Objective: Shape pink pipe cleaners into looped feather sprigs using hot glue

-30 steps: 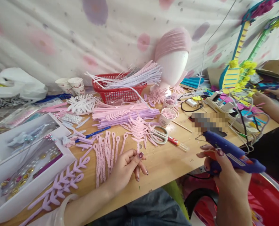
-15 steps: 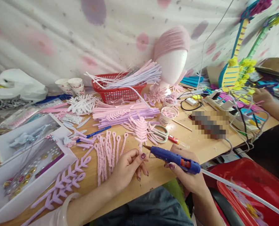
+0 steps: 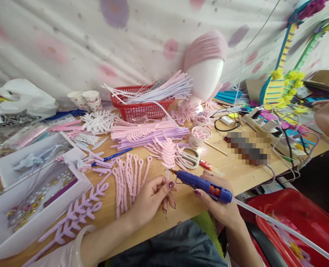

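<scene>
In the head view, one pair of scissors, two filled cups and one basket crowd the counter behind one pink sprig, and two purple sprigs lie at left. The left hand pinches the pink sprig's stem; the right hand grips one glue gun, its nozzle close to this stem.

A wooden table carries a red basket, pink braided strips and a thin stick.

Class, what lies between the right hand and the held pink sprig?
Head view: the front of the blue glue gun lies between the right hand and that pink sprig.
</scene>
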`<control>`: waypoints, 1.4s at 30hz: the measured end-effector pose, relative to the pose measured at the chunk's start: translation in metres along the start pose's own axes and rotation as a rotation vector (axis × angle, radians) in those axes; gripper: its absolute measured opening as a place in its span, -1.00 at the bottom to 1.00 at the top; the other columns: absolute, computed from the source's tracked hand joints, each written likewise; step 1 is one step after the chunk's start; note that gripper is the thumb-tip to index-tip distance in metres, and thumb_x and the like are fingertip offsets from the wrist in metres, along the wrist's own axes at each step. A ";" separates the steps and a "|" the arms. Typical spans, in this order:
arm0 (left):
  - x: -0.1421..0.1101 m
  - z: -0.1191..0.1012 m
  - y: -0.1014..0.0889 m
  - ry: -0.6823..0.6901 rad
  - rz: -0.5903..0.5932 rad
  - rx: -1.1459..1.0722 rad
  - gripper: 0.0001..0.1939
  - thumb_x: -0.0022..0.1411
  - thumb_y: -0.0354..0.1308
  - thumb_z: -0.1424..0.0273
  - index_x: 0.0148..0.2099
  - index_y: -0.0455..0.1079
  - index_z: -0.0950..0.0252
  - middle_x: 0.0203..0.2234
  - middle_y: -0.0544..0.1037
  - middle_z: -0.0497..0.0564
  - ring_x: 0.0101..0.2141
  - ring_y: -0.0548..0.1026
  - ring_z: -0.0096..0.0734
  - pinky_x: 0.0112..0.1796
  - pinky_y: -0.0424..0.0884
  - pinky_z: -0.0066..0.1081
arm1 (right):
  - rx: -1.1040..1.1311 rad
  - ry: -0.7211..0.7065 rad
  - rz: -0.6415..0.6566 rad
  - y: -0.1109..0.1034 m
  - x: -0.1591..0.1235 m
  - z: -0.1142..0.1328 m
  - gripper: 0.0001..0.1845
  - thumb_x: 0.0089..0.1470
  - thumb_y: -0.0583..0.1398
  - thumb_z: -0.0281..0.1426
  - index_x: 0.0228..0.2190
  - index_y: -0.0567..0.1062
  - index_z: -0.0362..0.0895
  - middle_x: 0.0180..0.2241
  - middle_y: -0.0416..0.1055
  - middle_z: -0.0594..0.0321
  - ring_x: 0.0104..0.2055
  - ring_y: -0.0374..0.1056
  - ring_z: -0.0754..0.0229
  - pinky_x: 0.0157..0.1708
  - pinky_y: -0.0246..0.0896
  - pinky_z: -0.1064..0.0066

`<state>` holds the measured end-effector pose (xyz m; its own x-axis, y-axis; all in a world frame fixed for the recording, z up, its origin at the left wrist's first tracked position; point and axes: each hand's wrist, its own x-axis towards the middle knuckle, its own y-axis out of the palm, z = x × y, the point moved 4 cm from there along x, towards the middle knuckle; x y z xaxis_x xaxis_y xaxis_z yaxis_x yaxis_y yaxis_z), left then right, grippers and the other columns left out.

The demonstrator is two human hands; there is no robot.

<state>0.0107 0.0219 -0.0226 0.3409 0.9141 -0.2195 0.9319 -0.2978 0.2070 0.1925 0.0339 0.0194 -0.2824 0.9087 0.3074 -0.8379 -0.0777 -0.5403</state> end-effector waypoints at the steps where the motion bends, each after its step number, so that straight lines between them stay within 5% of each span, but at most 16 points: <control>1: -0.001 -0.001 0.000 -0.003 -0.001 0.001 -0.59 0.22 0.07 0.02 -0.35 0.32 0.31 -0.65 0.50 -0.04 -0.68 0.29 -0.57 -0.59 0.29 -0.52 | -0.007 0.000 -0.002 0.000 0.000 0.000 -0.64 0.05 0.23 -0.18 -0.62 0.31 -0.08 -0.64 0.15 0.35 -0.59 0.08 0.25 -0.57 -0.04 0.38; 15: 0.000 0.000 0.002 0.007 0.022 -0.011 -0.58 0.22 0.07 0.01 -0.35 0.32 0.32 -0.66 0.48 -0.06 -0.68 0.29 -0.59 -0.60 0.29 -0.55 | 0.028 -0.040 0.057 -0.004 0.002 0.008 -0.65 0.07 0.21 -0.16 -0.60 0.37 -0.11 -0.61 0.23 0.32 -0.57 0.14 0.26 -0.56 0.00 0.40; 42: -0.001 -0.002 0.002 0.005 0.024 0.003 -0.58 0.21 0.07 0.01 -0.36 0.32 0.31 -0.66 0.49 -0.06 -0.68 0.30 -0.57 -0.59 0.29 -0.54 | 0.018 0.007 0.058 -0.002 -0.002 -0.001 -0.55 0.11 0.18 -0.12 -0.64 0.22 -0.10 -0.64 0.07 0.38 -0.58 0.04 0.29 -0.56 -0.09 0.41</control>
<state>0.0119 0.0208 -0.0202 0.3622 0.9082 -0.2096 0.9239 -0.3202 0.2092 0.1950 0.0327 0.0195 -0.3278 0.9052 0.2704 -0.8283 -0.1378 -0.5431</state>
